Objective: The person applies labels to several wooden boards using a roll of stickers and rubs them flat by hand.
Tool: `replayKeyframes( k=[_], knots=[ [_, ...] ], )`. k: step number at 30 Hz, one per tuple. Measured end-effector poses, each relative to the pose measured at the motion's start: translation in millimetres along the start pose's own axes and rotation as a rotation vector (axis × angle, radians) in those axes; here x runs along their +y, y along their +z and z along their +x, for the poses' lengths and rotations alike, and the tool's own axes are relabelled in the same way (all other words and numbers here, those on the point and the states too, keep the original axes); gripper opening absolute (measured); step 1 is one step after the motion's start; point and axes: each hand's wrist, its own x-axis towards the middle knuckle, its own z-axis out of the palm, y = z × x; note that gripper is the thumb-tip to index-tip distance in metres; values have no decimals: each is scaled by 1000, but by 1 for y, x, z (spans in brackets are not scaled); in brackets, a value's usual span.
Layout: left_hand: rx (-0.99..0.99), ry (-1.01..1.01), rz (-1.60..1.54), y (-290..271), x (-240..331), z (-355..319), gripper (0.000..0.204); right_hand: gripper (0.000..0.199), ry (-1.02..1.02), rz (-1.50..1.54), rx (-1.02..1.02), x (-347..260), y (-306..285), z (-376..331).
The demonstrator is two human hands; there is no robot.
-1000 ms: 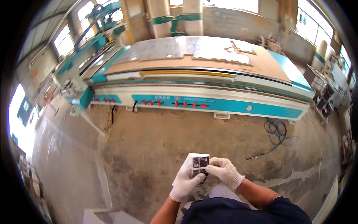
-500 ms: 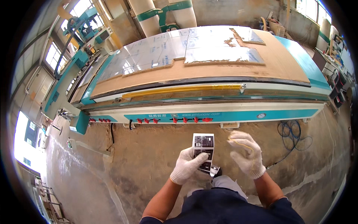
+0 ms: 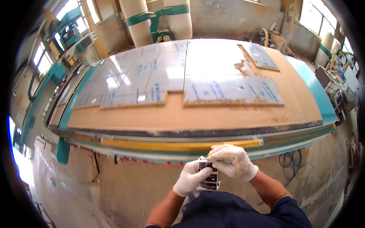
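A strip of black-and-white printed labels is held upright in front of my body. My left hand, in a white knit glove, grips its left side with the thumb across the front. At the top edge, my gloved right hand pinches the strip between thumb and fingers; the fingertips partly hide that corner. Beyond my hands lies a flatbed cutting machine with a brown board on its bed. Cut panels under bluish-printed film rest on the board, and a small label lies on the right-hand panel.
A yellow bar runs along the machine's front edge. The machine's teal gantry stands at the left. A coiled blue hose lies on the floor at the right. Dust collector bags rise behind the bed.
My right hand has come left from open air onto the top of the label strip. The view has shifted, so the machine bed looks nearer. The left hand still holds the strip.
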Motion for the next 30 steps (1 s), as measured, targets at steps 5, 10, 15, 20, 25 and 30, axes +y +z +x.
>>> replayKeyframes(
  k=[5, 10, 15, 20, 25, 30],
  knots=[
    [-154, -73, -43, -48, 75, 116, 19, 17, 476, 453, 122, 67, -17, 92],
    [-351, -5, 351, -96, 119, 213, 31, 12, 700, 621, 201, 114, -48, 172],
    [-226, -233, 214, -142, 137, 274, 35, 13, 752, 911, 445, 211, -77, 246],
    [176, -297, -74, -195, 123, 307, 42, 16, 676, 418, 559, 386, -85, 369],
    [319, -330, 1, -213, 97, 366, 44, 17, 383, -25, 652, 581, -55, 485],
    [405, -396, -43, -216, 91, 399, 46, 26, 544, 28, 783, 649, -169, 466]
  ],
)
